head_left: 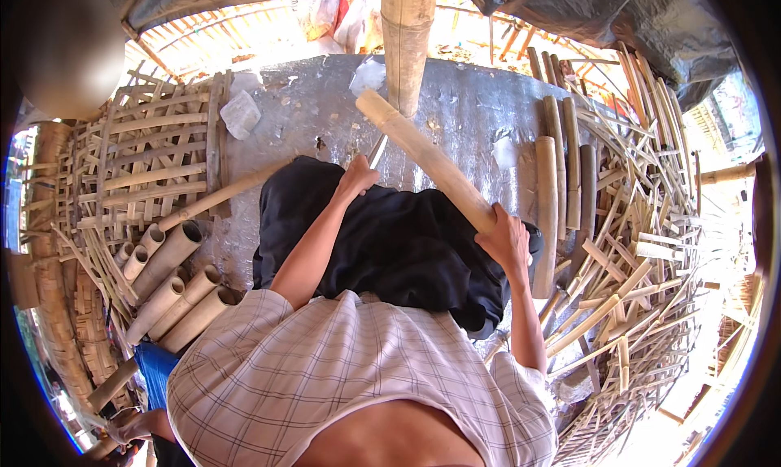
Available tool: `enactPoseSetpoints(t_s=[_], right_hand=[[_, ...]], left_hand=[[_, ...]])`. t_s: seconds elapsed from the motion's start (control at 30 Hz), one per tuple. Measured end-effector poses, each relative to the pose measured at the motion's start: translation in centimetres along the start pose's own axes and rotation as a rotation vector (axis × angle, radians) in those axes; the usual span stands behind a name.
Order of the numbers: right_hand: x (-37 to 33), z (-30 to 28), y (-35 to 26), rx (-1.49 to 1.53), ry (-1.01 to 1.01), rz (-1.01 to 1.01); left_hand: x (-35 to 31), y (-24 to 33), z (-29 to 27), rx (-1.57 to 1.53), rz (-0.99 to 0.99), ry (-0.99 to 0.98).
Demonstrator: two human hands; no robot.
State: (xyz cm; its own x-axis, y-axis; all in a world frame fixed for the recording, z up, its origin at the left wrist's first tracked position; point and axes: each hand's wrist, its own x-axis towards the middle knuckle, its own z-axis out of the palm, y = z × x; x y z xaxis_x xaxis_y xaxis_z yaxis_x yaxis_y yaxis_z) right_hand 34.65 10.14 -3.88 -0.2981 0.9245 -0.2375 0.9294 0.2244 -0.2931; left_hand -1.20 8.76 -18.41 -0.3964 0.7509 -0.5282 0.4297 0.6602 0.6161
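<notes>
My left hand (358, 176) is closed round the handle of a knife (377, 152); its narrow blade points up and away from me. In my right hand (506, 241) is the near end of a bamboo piece (431, 159). It slants away to the left over my lap, and its far end lies past the knife tip, in front of an upright bamboo post (407, 48). Whether the blade touches the bamboo I cannot tell. Black cloth (366, 231) covers my legs.
Cut bamboo tubes (167, 259) lie at the left below a woven bamboo panel (154, 146). Several longer bamboo lengths (546, 207) and a heap of split strips (634, 288) line the right. A pale block (241, 115) rests on the grey sheet (309, 85). Another person's hand (130, 428) shows at lower left.
</notes>
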Motion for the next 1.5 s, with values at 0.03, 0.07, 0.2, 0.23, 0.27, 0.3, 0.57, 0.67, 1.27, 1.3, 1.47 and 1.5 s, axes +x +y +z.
enactPoseSetpoints(t_s=[0.03, 0.07, 0.2, 0.23, 0.27, 0.3, 0.57, 0.67, 1.27, 1.3, 1.47, 1.5], right_hand=[[0.9, 0.5, -0.3, -0.014, 0.028, -0.028], [1.9, 1.0, -0.5, -0.027, 0.059, -0.053], [5.5, -1.3, -3.5, 0.023, 0.167, -0.183], [6.3, -2.3, -4.4, 0.058, 0.205, -0.240], [6.8, -3.8, -5.7, 0.059, 0.267, -0.266], [7.1, -5.6, -7.2, 0.060, 0.324, -0.298], [11.7, -5.5, -9.1, 0.498, 0.349, -0.446], [14.5, 6.3, -3.5, 0.315, 0.090, -0.228], [11.8, 15.7, 5.1, 0.581, 0.170, -0.338], [10.6, 16.0, 4.2, 0.655, 0.169, -0.333], [9.1, 12.6, 1.3, -0.119, -0.154, -0.136], [9.4, 15.2, 2.7, -0.123, 0.047, -0.231]], left_hand=[[0.4, -0.2, -0.2, 0.018, -0.010, -0.013], [0.6, 0.0, -0.5, 0.037, -0.016, -0.027], [0.3, 0.7, -2.3, 0.064, 0.027, 0.034], [0.3, 1.0, -2.8, 0.074, 0.024, 0.018], [0.4, 1.3, -3.1, 0.087, 0.021, -0.004], [0.2, 1.4, -3.4, 0.086, 0.018, 0.003], [0.5, 1.6, -2.9, 0.142, 0.028, 0.002], [1.8, 0.6, -2.3, 0.213, 0.091, 0.041], [0.5, -0.6, -2.2, 0.257, -0.018, -0.039], [1.1, -2.3, -2.5, 0.188, -0.037, -0.041], [2.5, -5.9, -2.6, 0.022, -0.055, -0.053], [2.4, -6.1, -2.6, 0.003, -0.056, -0.051]])
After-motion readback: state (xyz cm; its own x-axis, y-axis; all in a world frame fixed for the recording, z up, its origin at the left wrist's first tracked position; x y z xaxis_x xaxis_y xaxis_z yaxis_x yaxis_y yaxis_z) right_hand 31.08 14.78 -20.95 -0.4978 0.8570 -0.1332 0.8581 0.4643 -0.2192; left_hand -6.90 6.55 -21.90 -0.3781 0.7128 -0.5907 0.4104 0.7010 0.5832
